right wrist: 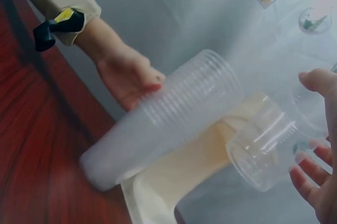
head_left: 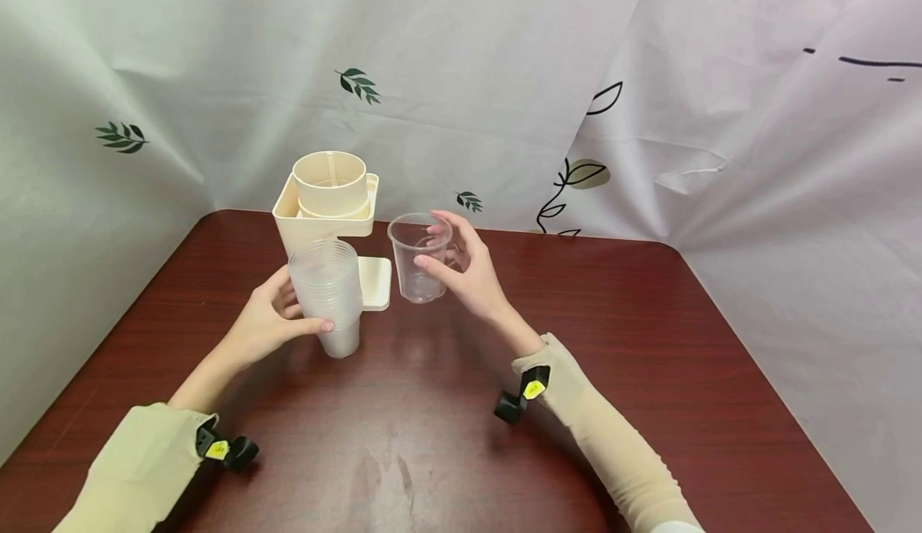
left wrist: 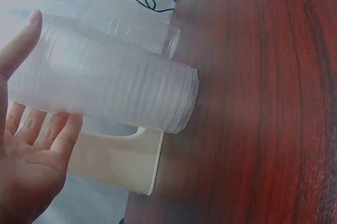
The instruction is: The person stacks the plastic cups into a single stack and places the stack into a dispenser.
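In the head view my left hand [head_left: 270, 317] holds a tall stack of clear plastic cups [head_left: 327, 293], thumb on the near side and fingers behind. The left wrist view shows the nested cups [left wrist: 105, 71] between the thumb and the fingers, their lower end close to the tabletop. My right hand [head_left: 464, 265] grips a single clear plastic cup [head_left: 412, 265] by its side, thumb in front. This cup is upright, to the right of the stack. Just behind the stack stands a cream holder [head_left: 288, 233] with a round, open-topped ring [head_left: 331, 197] and a flat base [head_left: 374, 285].
The dark red wooden table [head_left: 432, 437] spreads out around both arms. A white curtain [head_left: 446, 61] with leaf prints hangs along the table's back and sides. Each wrist carries a small black camera.
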Demonstrator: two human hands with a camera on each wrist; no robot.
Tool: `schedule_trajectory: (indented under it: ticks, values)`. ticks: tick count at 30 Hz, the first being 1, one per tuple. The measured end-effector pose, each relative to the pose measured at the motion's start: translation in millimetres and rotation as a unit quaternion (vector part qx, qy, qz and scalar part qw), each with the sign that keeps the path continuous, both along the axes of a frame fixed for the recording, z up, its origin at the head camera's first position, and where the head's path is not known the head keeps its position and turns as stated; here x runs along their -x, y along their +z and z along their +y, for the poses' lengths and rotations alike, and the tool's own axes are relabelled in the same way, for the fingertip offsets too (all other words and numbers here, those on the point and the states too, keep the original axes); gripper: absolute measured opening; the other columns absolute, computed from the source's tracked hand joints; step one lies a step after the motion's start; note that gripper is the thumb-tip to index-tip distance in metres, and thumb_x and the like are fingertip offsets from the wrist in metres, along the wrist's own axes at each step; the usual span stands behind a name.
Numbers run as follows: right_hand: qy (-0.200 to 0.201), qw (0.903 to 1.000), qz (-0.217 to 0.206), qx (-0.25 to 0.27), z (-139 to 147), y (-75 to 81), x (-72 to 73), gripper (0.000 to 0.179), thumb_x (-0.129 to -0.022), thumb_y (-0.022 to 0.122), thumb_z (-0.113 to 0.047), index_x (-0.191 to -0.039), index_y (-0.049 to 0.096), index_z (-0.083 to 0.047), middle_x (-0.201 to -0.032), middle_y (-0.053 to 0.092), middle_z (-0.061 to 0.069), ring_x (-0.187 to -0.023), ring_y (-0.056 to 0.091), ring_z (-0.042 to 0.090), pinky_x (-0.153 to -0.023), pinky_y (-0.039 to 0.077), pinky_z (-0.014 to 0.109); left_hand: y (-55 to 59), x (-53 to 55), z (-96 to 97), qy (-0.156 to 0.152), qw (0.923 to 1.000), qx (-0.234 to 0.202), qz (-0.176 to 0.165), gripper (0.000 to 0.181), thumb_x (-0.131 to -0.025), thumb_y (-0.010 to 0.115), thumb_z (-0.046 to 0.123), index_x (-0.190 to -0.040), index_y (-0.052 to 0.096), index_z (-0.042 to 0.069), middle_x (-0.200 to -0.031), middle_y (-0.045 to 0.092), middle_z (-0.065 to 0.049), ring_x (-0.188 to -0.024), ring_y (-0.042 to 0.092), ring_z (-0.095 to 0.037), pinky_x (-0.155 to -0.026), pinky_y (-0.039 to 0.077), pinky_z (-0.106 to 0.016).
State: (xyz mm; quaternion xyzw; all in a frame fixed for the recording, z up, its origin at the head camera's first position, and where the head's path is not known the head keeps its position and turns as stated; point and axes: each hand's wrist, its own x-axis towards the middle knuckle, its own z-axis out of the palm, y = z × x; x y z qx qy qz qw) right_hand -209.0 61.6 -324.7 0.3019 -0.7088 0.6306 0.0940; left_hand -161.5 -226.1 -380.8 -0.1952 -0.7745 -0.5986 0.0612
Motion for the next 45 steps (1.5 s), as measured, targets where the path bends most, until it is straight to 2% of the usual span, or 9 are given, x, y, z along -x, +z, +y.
schedule_trajectory:
  ticks: [6,10,12,17,20,29,32,39,45]
  values:
    - [0.003,0.9996,0.009,0.028,-7,11.3,0.8,0.06,-0.082,0.067,0.006,-0.137,0.044,0.001,-0.117,0.053,0.028,-0.094,0.059,0.006,-0.084,0.052,0.021,-0.4,0.0,0.2,0.001,1.0,-0.003,-0.001,0.087,-0.071,0.078,-0.008,-0.145,0.034,0.006,-0.123,0.053,0.017,-0.105,0.059,0.005,-0.084,0.052,-0.011]
    - [0.005,0.9992,0.011,0.037,-12,16.4,0.5,0.06,-0.082,0.067,0.005,-0.137,0.043,0.001,-0.118,0.055,0.025,-0.097,0.059,0.01,-0.085,0.052,0.025,-0.5,0.1,0.3,0.0,1.0,-0.005,0.001,0.087,-0.071,0.078,-0.009,-0.144,0.034,0.006,-0.122,0.053,0.017,-0.105,0.059,0.005,-0.084,0.052,-0.011]
    - [0.006,0.9989,0.011,0.044,-15,18.7,0.4,0.061,-0.082,0.067,0.004,-0.137,0.042,0.0,-0.119,0.055,0.022,-0.099,0.059,0.015,-0.085,0.052,0.024,-0.4,0.1,0.1,0.0,1.0,-0.004,0.001,0.087,-0.071,0.078,-0.009,-0.144,0.035,0.007,-0.122,0.053,0.017,-0.105,0.059,0.005,-0.084,0.052,-0.011]
    - [0.016,0.997,0.018,0.074,-22,26.6,0.1,0.061,-0.082,0.066,0.003,-0.137,0.039,0.0,-0.12,0.054,0.021,-0.106,0.054,0.037,-0.086,0.051,0.024,-0.3,0.0,-0.1,0.001,1.0,-0.001,0.001,0.087,-0.071,0.078,-0.008,-0.145,0.034,0.007,-0.123,0.053,0.017,-0.105,0.059,0.005,-0.084,0.052,-0.011]
    - [0.022,0.9956,0.028,0.087,-26,32.5,-0.6,0.061,-0.083,0.065,0.001,-0.137,0.037,0.001,-0.121,0.053,0.023,-0.109,0.051,0.043,-0.088,0.052,0.026,-0.1,0.2,0.1,0.001,1.0,0.001,-0.001,0.088,-0.071,0.079,-0.008,-0.145,0.033,0.006,-0.123,0.053,0.017,-0.105,0.058,0.005,-0.084,0.052,-0.011]
    - [0.028,0.9941,0.048,0.093,-41,49.1,-3.6,0.061,-0.083,0.064,0.002,-0.137,0.037,0.002,-0.123,0.052,0.024,-0.108,0.053,0.036,-0.091,0.052,0.037,0.1,0.5,-0.1,0.0,1.0,0.005,-0.002,0.088,-0.071,0.079,-0.008,-0.145,0.033,0.007,-0.123,0.052,0.017,-0.105,0.058,0.005,-0.085,0.052,-0.011]
    - [0.036,0.9936,0.052,0.094,-48,53.3,-3.8,0.061,-0.083,0.064,0.004,-0.137,0.037,0.003,-0.123,0.051,0.026,-0.108,0.053,0.037,-0.092,0.052,0.042,0.7,0.5,0.0,-0.002,1.0,0.005,-0.003,0.089,-0.072,0.079,-0.007,-0.146,0.032,0.008,-0.124,0.052,0.017,-0.106,0.058,0.006,-0.085,0.052,-0.011]
    - [0.059,0.9936,0.033,0.091,-63,56.0,-5.8,0.063,-0.083,0.065,0.003,-0.139,0.036,0.0,-0.127,0.05,0.024,-0.109,0.054,0.023,-0.092,0.052,0.031,1.8,-0.4,0.0,-0.003,0.9999,0.01,-0.005,0.09,-0.073,0.079,-0.005,-0.147,0.03,0.008,-0.126,0.05,0.017,-0.107,0.057,0.007,-0.085,0.051,-0.01]
    - [0.089,0.9932,0.011,0.075,-72,52.4,-7.9,0.064,-0.084,0.064,0.007,-0.139,0.032,-0.001,-0.13,0.048,0.024,-0.114,0.054,0.025,-0.094,0.053,0.031,1.7,-1.3,-0.5,-0.004,0.9999,0.009,-0.004,0.089,-0.073,0.078,-0.006,-0.147,0.031,0.008,-0.125,0.051,0.017,-0.106,0.057,0.006,-0.085,0.051,-0.01]
